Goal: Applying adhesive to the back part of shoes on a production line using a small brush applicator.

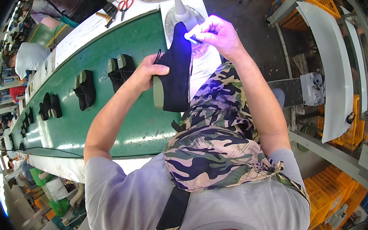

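Note:
A black shoe [176, 80] with a pale green sole is held up over the belt's right edge, its toe pointing away from me. My left hand [149, 70] grips it from the left, the thumb lying across its upper. At the toe end, my right hand [218, 34] pinches a small light [192, 38] that casts a blue-violet glow on the shoe and fingers. The light's body is mostly hidden by those fingers. Just beyond stands a pale cone-tipped thing [180, 11] on a round base, tinted violet.
A green conveyor belt [120, 116] carries pairs of black shoes [85, 90] to the left. Red-handled scissors [125, 6] lie on its white far border. Orange crates [331, 194], a grey metal frame [343, 159] and a curved white sheet [328, 74] stand right. Other people work at far left.

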Demonstrator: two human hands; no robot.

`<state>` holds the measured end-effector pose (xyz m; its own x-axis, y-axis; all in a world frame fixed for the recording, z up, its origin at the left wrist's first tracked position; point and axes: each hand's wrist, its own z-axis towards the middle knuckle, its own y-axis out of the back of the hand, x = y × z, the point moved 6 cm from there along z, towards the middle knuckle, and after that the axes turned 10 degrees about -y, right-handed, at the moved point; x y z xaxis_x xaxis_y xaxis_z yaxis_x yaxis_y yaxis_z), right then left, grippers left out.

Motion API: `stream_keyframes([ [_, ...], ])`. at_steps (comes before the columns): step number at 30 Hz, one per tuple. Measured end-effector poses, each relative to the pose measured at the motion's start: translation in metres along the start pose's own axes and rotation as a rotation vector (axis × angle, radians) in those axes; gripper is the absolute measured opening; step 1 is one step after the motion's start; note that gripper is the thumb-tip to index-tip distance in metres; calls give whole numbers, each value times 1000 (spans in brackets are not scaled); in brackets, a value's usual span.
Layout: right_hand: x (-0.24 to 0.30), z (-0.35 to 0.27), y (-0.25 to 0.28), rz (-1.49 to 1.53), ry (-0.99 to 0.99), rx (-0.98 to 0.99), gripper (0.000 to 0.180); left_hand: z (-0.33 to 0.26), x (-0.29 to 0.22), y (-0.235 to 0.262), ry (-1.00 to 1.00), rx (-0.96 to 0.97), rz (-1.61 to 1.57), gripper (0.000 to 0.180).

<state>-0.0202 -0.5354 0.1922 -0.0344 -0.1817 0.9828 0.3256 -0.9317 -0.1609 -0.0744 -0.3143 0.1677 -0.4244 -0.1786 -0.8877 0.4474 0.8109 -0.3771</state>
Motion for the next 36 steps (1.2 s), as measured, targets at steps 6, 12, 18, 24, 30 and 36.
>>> stream_keyframes([
  [6, -10, -8, -8, 76, -13, 15, 13, 1, 4, 3, -6, -59, -53, 58],
  [12, -25, -17, -18, 110, -70, 84, 12, 2, 10, 9, -3, -66, -120, 58],
  [18, -37, -28, -27, 175, -146, 82, 14, 1, 13, 10, -11, -82, -191, 61],
  [24, -22, -41, -38, 275, -196, 150, 18, 1, 19, 16, -36, -133, -231, 57],
  [30, -10, -46, -37, 193, -242, 233, 20, -3, 27, 14, 53, -216, -283, 48],
  [36, 5, -49, -40, 67, -182, 346, 19, -10, 46, 14, 161, -346, -455, 46],
])
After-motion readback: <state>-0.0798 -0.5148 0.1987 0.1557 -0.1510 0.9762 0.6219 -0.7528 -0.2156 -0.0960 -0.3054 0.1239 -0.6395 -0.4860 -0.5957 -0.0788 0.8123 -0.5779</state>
